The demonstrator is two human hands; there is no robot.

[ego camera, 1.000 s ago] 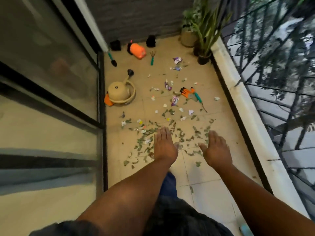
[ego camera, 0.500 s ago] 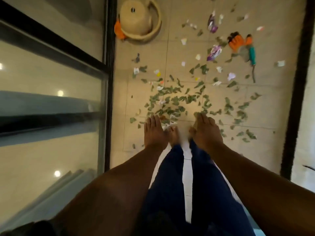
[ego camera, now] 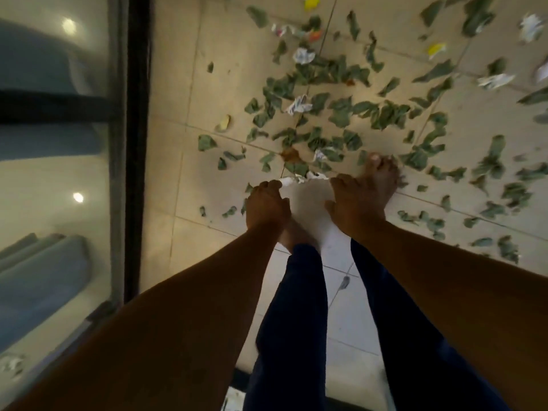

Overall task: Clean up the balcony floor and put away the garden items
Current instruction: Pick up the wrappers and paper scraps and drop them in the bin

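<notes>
Navy trouser legs (ego camera: pixel 296 307) fill the near part of the view, both forearms reaching down past them toward the floor. Left hand (ego camera: pixel 267 203) hangs low with its fingers curled inward, knuckles up, right at the near edge of the litter; whether it grips anything, I cannot tell. Right hand (ego camera: pixel 353 203) sits just beside it, fingers bent down too, covering part of the bare right foot (ego camera: pixel 382 173), and again no way to see what, if anything, is pinched. A few crumpled white paper scraps (ego camera: pixel 299 178) lie between the two hands. Farther out, green leaf pieces (ego camera: pixel 341 111) are strewn thick across the beige tiled floor (ego camera: pixel 189 161), mixed with more paper balls (ego camera: pixel 302 56) and yellow bits (ego camera: pixel 436 48). Along the left runs the dark door frame (ego camera: pixel 138 143) with glass behind it.
</notes>
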